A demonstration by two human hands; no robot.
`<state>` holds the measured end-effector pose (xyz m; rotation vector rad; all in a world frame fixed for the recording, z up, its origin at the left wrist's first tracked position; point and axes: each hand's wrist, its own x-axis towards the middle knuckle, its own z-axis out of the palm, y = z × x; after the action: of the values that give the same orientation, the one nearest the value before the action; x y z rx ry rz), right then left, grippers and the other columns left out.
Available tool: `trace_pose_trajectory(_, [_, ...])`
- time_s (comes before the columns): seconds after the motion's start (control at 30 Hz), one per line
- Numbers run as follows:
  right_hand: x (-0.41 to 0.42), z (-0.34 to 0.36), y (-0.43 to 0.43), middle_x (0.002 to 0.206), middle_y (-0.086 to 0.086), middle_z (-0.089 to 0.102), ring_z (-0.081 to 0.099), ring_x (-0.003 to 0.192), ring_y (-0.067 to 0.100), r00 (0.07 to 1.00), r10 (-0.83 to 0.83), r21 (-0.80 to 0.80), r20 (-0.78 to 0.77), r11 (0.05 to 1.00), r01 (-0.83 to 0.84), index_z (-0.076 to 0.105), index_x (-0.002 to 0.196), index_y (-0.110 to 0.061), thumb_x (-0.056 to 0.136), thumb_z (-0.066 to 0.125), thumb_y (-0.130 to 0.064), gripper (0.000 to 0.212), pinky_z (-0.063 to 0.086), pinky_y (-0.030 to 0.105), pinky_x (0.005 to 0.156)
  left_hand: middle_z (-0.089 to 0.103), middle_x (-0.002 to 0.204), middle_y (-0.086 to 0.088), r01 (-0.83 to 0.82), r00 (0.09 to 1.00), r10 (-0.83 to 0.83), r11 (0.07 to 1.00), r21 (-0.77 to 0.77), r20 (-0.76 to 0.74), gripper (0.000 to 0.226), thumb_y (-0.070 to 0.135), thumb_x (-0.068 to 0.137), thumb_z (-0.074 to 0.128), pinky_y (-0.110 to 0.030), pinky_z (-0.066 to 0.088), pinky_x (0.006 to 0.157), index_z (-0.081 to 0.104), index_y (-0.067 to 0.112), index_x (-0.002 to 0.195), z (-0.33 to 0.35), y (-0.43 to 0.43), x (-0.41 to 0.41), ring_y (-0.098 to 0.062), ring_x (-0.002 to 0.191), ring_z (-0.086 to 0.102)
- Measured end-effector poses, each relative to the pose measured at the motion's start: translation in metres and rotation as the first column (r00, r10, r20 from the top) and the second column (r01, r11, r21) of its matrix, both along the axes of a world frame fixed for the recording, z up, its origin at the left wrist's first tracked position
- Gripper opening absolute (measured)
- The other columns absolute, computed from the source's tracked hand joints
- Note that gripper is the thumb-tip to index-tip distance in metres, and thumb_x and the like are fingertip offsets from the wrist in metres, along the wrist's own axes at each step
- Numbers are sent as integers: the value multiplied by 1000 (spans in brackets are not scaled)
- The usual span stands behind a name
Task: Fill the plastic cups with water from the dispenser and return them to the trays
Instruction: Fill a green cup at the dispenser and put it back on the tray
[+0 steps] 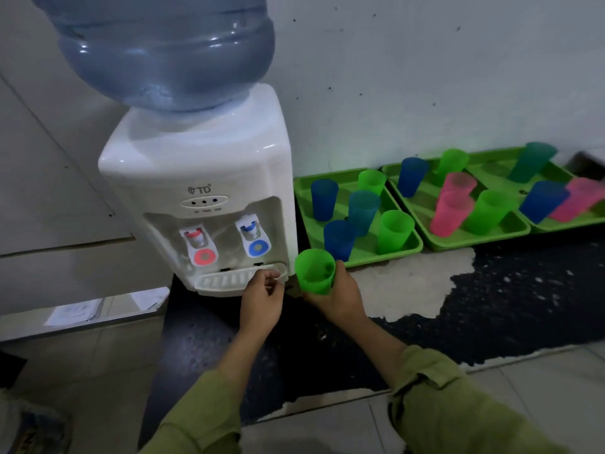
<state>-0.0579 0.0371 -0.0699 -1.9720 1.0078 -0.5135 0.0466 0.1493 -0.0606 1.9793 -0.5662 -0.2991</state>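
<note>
A white water dispenser [199,178] with a blue bottle [163,50] on top stands on a dark counter. It has a red tap [196,239] and a blue tap [250,231] above a drip tray [222,280]. My right hand [340,296] holds a green plastic cup [314,271] upright, just right of the drip tray. My left hand [262,303] hovers at the drip tray's front edge with fingers loosely curled, holding nothing. Three green trays, the nearest one [360,257], carry several blue, green and pink cups.
The trays sit along the white wall to the right of the dispenser. The dark counter [491,306] has a worn pale patch [409,283] in front of the trays. A white cabinet [49,224] stands on the left.
</note>
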Motion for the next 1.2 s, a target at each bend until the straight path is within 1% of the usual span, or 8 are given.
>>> trace_pose_trajectory(0.23, [-48,34,-62,109,9,63,60,101,28,991,-60,-75,122,995,69,47,114,-12,61,84,-32,67,50,40,79,62,88,-1,90,994,-91,996,28,66,10,14,87,59,-24,42,73,60,13,96,16,-57,-30,-14,81,57])
trace_pose_trajectory(0.43, [-94,59,-135,108,11,62,59,101,30,982,-102,-143,156,982,125,48,113,-9,60,84,-32,68,51,42,80,62,93,0,115,984,-118,993,28,133,12,16,88,59,-26,46,78,60,13,100,35,-124,-65,-13,85,57])
trace_pose_trajectory(0.63, [-153,84,-223,113,9,64,60,106,27,977,-26,-202,213,977,70,50,118,-10,62,84,-28,68,51,41,86,64,96,-7,81,984,-81,997,5,157,12,14,88,59,-30,47,80,59,9,99,54,-207,-126,-20,89,60])
trace_pose_trajectory(0.7, [-170,93,-249,112,8,65,61,105,26,979,-33,-207,202,975,76,50,119,-14,61,84,-30,69,51,37,85,64,97,-7,76,985,-76,997,6,156,13,16,89,58,-33,49,81,58,9,100,62,-232,-146,-21,89,59])
trace_pose_trajectory(0.83, [-204,109,-301,108,7,64,61,100,24,978,-59,-229,200,968,105,46,120,-14,58,84,-35,75,44,26,78,62,97,-6,72,982,-68,997,-17,176,14,15,88,57,-29,46,78,58,8,101,79,-284,-183,-19,86,58])
trace_pose_trajectory(0.9, [-220,116,-330,106,9,65,62,98,28,980,-86,-243,181,961,129,48,112,-12,57,84,-38,71,44,28,76,62,95,-5,87,979,-80,996,-32,187,13,14,88,58,-27,45,75,59,8,100,87,-312,-199,-17,84,58])
trace_pose_trajectory(1.0, [-235,125,-367,107,12,64,60,100,30,982,-103,-265,156,954,142,48,110,-9,59,84,-40,70,50,37,81,60,91,-3,132,973,-122,990,-42,194,11,15,88,58,-26,44,70,58,9,98,96,-350,-214,-17,80,57])
trace_pose_trajectory(1.2, [-245,133,-437,110,12,62,59,103,29,981,-146,-263,129,949,175,47,111,-9,61,83,-41,69,48,36,84,62,94,-5,205,951,-194,979,-19,239,14,14,88,57,-29,48,78,59,7,100,102,-421,-222,-18,84,60])
